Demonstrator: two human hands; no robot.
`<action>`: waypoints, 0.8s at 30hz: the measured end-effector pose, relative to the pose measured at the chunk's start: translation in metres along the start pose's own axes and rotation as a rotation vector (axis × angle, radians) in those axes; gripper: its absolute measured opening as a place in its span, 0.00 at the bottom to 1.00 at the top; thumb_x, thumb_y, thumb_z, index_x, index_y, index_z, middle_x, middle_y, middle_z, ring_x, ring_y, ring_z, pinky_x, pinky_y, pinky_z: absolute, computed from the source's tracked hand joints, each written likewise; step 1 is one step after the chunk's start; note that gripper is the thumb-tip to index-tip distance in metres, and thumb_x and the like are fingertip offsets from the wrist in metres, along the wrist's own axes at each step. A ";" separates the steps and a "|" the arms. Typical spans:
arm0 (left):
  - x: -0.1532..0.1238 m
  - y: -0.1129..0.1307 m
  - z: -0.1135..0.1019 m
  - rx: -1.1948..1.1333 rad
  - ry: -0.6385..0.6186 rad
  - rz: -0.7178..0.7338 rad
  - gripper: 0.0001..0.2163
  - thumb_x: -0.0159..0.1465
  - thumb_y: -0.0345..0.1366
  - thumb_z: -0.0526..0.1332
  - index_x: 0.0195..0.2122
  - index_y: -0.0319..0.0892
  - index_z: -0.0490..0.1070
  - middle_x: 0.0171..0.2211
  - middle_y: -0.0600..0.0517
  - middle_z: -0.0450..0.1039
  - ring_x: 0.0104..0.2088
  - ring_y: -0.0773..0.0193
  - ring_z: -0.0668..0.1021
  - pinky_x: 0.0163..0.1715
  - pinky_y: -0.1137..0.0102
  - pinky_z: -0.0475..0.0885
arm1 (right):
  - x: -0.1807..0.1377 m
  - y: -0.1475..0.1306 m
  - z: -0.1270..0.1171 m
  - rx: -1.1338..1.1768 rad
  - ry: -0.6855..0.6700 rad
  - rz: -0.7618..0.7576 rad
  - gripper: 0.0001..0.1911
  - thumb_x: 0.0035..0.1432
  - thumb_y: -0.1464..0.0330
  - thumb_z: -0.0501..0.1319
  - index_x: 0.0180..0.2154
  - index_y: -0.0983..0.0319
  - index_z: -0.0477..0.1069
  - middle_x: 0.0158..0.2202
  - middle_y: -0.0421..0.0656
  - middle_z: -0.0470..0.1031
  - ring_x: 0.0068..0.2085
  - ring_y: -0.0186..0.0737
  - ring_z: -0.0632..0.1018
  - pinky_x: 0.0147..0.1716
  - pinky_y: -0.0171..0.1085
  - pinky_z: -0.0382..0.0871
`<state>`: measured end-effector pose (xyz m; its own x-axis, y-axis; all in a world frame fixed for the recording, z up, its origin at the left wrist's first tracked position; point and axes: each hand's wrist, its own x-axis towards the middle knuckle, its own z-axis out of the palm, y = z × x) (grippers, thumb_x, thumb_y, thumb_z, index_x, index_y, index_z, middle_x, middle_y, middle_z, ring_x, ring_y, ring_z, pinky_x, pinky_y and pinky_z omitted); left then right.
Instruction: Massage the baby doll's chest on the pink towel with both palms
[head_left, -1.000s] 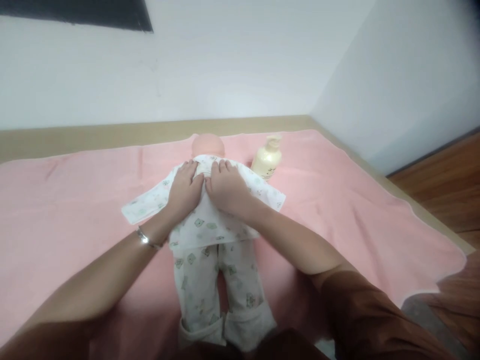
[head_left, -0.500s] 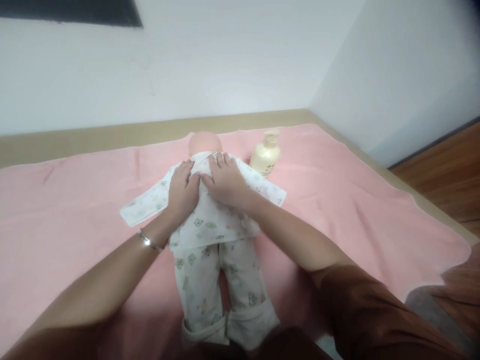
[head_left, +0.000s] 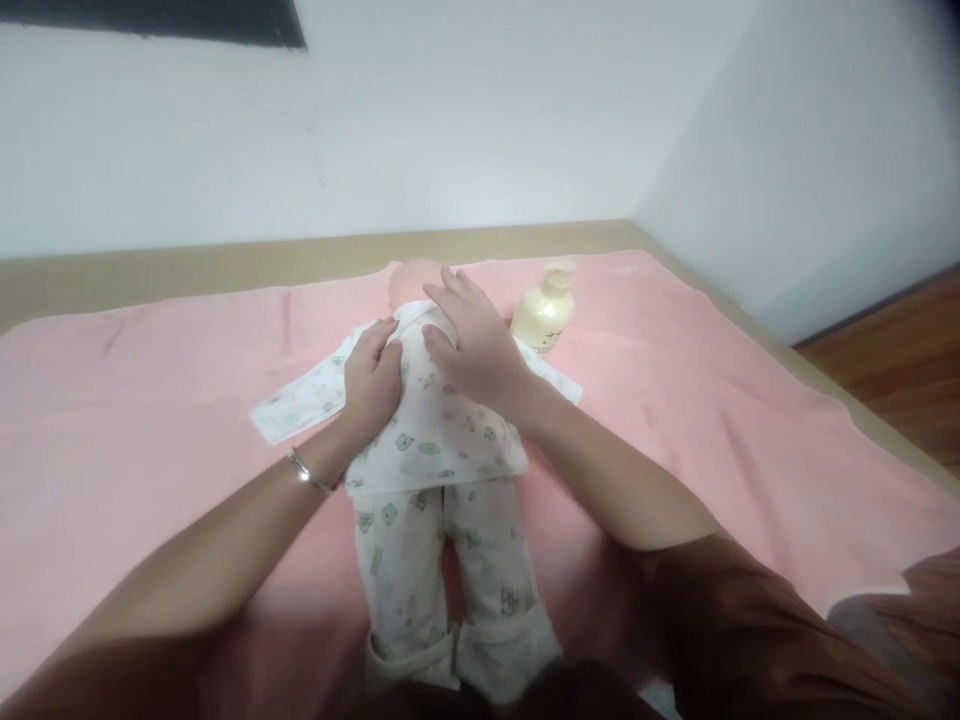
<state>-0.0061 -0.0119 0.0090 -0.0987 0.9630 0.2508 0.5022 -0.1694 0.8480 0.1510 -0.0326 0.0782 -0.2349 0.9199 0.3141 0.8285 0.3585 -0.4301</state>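
Note:
A baby doll (head_left: pixel 431 480) in white printed shirt and trousers lies on a pink blanket (head_left: pixel 135 420), its head toward the far wall and mostly hidden. My left hand (head_left: pixel 372 380) rests flat on the left of the doll's chest, fingers together near the collar. My right hand (head_left: pixel 474 338) lies over the doll's right shoulder and neck, fingers spread and stretched toward the head, thumb on the collar. A metal bracelet (head_left: pixel 309 473) circles my left wrist.
A cream pump bottle (head_left: pixel 545 312) stands on the blanket just right of the doll's head. The blanket covers a tan-edged surface (head_left: pixel 225 262) set into a corner of white walls. Wooden floor (head_left: pixel 892 380) shows at the right.
My right hand has slid up from the doll's chest to its shoulder and neck, with fingers now spread. My left hand has hardly moved.

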 end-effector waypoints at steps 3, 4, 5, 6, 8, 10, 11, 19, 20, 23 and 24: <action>0.000 0.000 0.000 -0.017 0.009 -0.006 0.22 0.64 0.39 0.53 0.57 0.45 0.75 0.64 0.50 0.71 0.65 0.53 0.71 0.70 0.54 0.63 | -0.005 -0.004 0.009 -0.047 0.031 -0.049 0.28 0.66 0.71 0.47 0.66 0.66 0.62 0.73 0.51 0.55 0.75 0.53 0.51 0.71 0.56 0.53; 0.000 0.000 0.000 -0.014 0.009 -0.001 0.22 0.64 0.39 0.53 0.57 0.44 0.75 0.64 0.49 0.72 0.65 0.53 0.71 0.70 0.54 0.63 | -0.007 -0.004 0.016 -0.059 0.019 -0.045 0.28 0.67 0.71 0.47 0.66 0.67 0.62 0.73 0.53 0.54 0.75 0.54 0.51 0.72 0.56 0.52; 0.000 -0.001 0.000 -0.010 0.010 0.005 0.22 0.64 0.38 0.53 0.57 0.44 0.74 0.63 0.49 0.72 0.65 0.54 0.72 0.70 0.54 0.63 | -0.008 -0.004 0.024 -0.067 0.001 -0.033 0.27 0.67 0.70 0.48 0.66 0.69 0.62 0.73 0.55 0.54 0.75 0.55 0.52 0.72 0.56 0.51; 0.000 -0.001 0.001 -0.004 0.010 0.011 0.22 0.64 0.38 0.53 0.57 0.44 0.75 0.63 0.49 0.72 0.65 0.54 0.72 0.70 0.55 0.63 | -0.009 -0.004 0.031 -0.072 -0.019 -0.018 0.28 0.68 0.69 0.48 0.66 0.70 0.61 0.73 0.57 0.53 0.75 0.57 0.52 0.72 0.56 0.49; 0.000 -0.003 0.001 -0.001 0.008 0.024 0.22 0.64 0.38 0.52 0.56 0.44 0.75 0.63 0.49 0.72 0.65 0.54 0.72 0.70 0.55 0.64 | -0.011 -0.004 0.041 -0.065 -0.062 0.003 0.28 0.70 0.67 0.48 0.67 0.70 0.60 0.74 0.58 0.52 0.75 0.59 0.52 0.73 0.59 0.47; 0.001 -0.004 0.001 -0.010 0.008 0.036 0.21 0.64 0.38 0.52 0.56 0.44 0.75 0.63 0.49 0.72 0.64 0.54 0.72 0.69 0.55 0.64 | -0.011 -0.004 0.043 -0.037 -0.092 0.006 0.28 0.70 0.67 0.48 0.68 0.68 0.60 0.74 0.57 0.51 0.75 0.61 0.51 0.73 0.61 0.45; 0.001 -0.005 0.002 -0.015 0.006 0.043 0.21 0.64 0.38 0.52 0.56 0.44 0.75 0.62 0.49 0.73 0.64 0.55 0.73 0.69 0.55 0.65 | -0.011 -0.004 0.042 -0.017 -0.099 0.003 0.28 0.69 0.67 0.49 0.68 0.67 0.60 0.74 0.56 0.50 0.75 0.60 0.51 0.72 0.61 0.45; 0.000 -0.001 0.001 0.021 -0.005 0.031 0.23 0.64 0.38 0.51 0.57 0.43 0.74 0.64 0.48 0.72 0.64 0.52 0.72 0.69 0.54 0.64 | -0.008 -0.004 0.028 0.035 0.014 -0.015 0.29 0.66 0.69 0.48 0.68 0.64 0.59 0.75 0.51 0.48 0.76 0.54 0.48 0.71 0.61 0.50; 0.000 0.000 0.000 0.026 -0.004 0.026 0.23 0.64 0.38 0.51 0.57 0.43 0.74 0.64 0.49 0.71 0.65 0.52 0.71 0.70 0.54 0.64 | -0.008 -0.004 0.029 0.027 0.025 -0.006 0.31 0.66 0.69 0.49 0.69 0.64 0.57 0.76 0.50 0.47 0.76 0.54 0.46 0.71 0.62 0.50; 0.000 0.000 0.000 0.034 -0.006 0.024 0.23 0.64 0.38 0.51 0.57 0.44 0.74 0.64 0.50 0.71 0.66 0.53 0.71 0.70 0.53 0.63 | -0.008 -0.004 0.029 -0.002 0.036 0.045 0.36 0.64 0.69 0.50 0.72 0.65 0.48 0.77 0.52 0.41 0.77 0.55 0.43 0.71 0.64 0.48; 0.000 0.000 0.000 0.035 -0.005 0.026 0.23 0.64 0.39 0.51 0.57 0.44 0.74 0.64 0.50 0.71 0.66 0.53 0.71 0.70 0.53 0.62 | -0.008 -0.004 0.028 -0.014 0.038 0.062 0.37 0.64 0.69 0.50 0.72 0.65 0.45 0.77 0.52 0.40 0.77 0.56 0.43 0.71 0.64 0.48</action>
<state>-0.0062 -0.0119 0.0087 -0.0805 0.9594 0.2702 0.5347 -0.1872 0.8241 0.1352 -0.0371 0.0534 -0.1637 0.9335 0.3191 0.8482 0.2983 -0.4377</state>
